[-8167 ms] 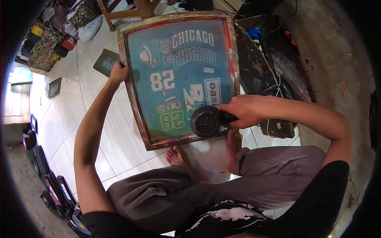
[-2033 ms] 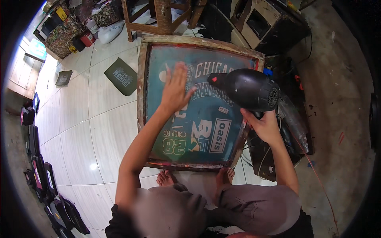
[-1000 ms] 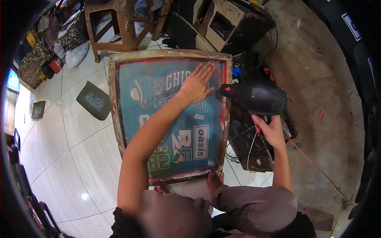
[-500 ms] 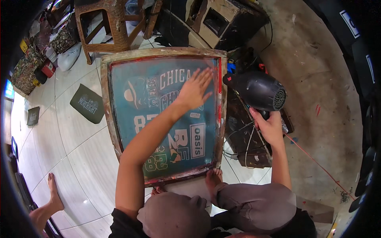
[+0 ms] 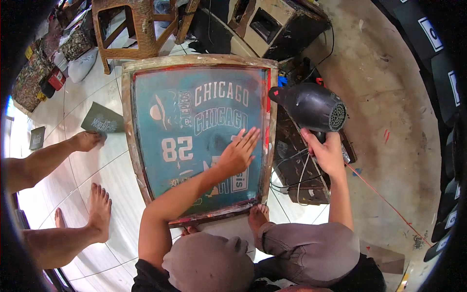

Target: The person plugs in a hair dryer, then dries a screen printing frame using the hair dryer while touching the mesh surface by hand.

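My left hand (image 5: 238, 153) lies flat, fingers stretched, over the blue-green mesh (image 5: 146, 146) of a wooden-framed printing screen (image 5: 129, 107). Pale lettering and figures show across the mesh, and my hand and forearm hide some of the lower ones. A dark damp-looking patch lies just left of my fingers. To the right of the screen, my right hand (image 5: 327, 151) grips a black hair dryer (image 5: 311, 107) by its handle. Its nozzle points left at the screen's upper right edge, and the dryer is held above a dark low stand (image 5: 304, 180).
At the left, another person's hand (image 5: 89, 140) touches a dark green printed piece (image 5: 103, 118) on the tiles; their bare foot (image 5: 99, 209) is nearby. A brown stool (image 5: 131, 51) and a worn speaker-like box (image 5: 272, 24) stand beyond the screen. A red cord (image 5: 379, 192) runs across the right floor.
My left hand has slid from the screen's upper right down toward its lower right. The dryer has shifted slightly left. Another person has stepped in at the left and reached to the green piece.
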Demonstrator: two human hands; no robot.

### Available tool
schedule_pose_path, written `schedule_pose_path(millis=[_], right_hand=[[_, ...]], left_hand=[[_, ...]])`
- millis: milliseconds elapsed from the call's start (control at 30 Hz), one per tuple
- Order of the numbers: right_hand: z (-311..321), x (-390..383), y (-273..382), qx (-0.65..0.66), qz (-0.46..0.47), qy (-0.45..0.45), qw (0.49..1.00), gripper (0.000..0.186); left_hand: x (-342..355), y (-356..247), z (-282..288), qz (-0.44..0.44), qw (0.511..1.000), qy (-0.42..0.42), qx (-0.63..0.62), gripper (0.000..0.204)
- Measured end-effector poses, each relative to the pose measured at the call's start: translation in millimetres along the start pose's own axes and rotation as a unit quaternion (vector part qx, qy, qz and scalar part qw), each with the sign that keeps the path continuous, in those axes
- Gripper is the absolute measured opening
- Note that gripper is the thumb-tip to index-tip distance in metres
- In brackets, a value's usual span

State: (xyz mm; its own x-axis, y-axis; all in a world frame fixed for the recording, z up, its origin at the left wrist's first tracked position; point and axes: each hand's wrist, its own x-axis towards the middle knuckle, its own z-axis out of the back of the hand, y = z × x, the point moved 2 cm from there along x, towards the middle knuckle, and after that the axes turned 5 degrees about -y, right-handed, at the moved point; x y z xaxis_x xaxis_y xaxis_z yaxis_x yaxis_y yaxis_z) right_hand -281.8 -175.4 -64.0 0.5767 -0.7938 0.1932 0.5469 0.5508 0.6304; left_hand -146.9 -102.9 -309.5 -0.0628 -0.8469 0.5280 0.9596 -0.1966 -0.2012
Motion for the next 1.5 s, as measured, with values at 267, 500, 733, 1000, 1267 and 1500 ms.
schedule_pose_path(millis=[267,500,733,1000,1267,1500], right_hand=[[-3.9,12.9,1.6,-0.004,0.031,-0.011,0.999,0.029],[-14.7,16.5,-6.8,-0.006,0.028,0.008,1.0,0.027],[-12.0,4.1,-2.0,-0.036,0.032,0.051,0.998,0.022],[-6.2,-10.0,-19.3,-0.024,0.118,0.068,0.99,0.02],[-4.8,-33.7,-33.2,-0.056,0.062,0.125,0.989,0.024],[-3.9,-45.0,-26.5,-0.083,0.02,0.282,0.956,0.032]], left_hand=[[-65.8,-39.7,-17.7,-0.052,0.997,0.058,0.016,0.069],[-129.0,-64.2,-13.9,-0.103,0.986,0.124,-0.034,0.071],[-168.8,-78.9,-27.6,-0.151,0.974,0.134,-0.098,0.051],[-178.1,-92.0,-15.1,-0.029,0.928,0.189,-0.321,0.052],[-191.0,-106.2,-21.1,0.034,0.917,0.167,-0.359,0.056],[-189.1,-103.3,-15.3,0.059,0.908,0.191,-0.369,0.057]])
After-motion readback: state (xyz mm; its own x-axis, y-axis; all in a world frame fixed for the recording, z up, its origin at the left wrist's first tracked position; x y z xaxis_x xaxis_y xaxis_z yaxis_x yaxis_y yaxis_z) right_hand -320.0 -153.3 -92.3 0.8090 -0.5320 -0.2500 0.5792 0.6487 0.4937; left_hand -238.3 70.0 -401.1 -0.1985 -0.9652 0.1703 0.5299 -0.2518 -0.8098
